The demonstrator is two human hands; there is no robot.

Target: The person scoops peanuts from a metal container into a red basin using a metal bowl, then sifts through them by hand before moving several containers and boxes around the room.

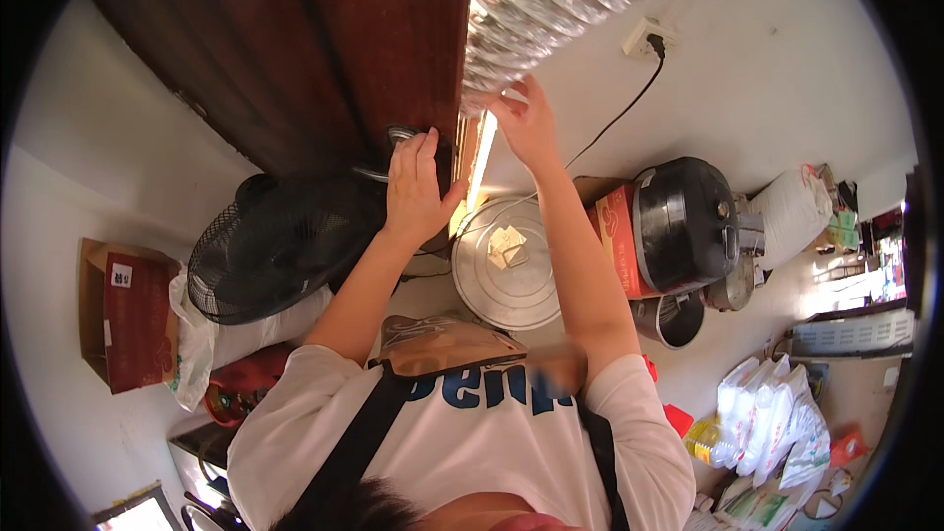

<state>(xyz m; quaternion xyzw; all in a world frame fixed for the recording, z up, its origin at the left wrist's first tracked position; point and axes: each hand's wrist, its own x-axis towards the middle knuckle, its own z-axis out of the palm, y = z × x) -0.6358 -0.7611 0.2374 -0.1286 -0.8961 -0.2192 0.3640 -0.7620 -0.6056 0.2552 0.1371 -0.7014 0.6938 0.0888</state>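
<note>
My left hand lies against the edge of a dark red-brown door, fingers stretched out beside the metal door handle. Higher up and to the right, my right hand is raised to the lower end of a crinkled silver foil duct. Its thumb and fingertips pinch at the foil's edge, though the exact contact is partly hidden. Between my hands, bright light comes through a narrow gap at the door edge. Below my forearms sits a round metal lid with pale yellow square pieces on it.
At left are a black fan and a red carton. A black electric cooker, a dark pot and white plastic bags stand at right. A black cord runs down from a wall socket.
</note>
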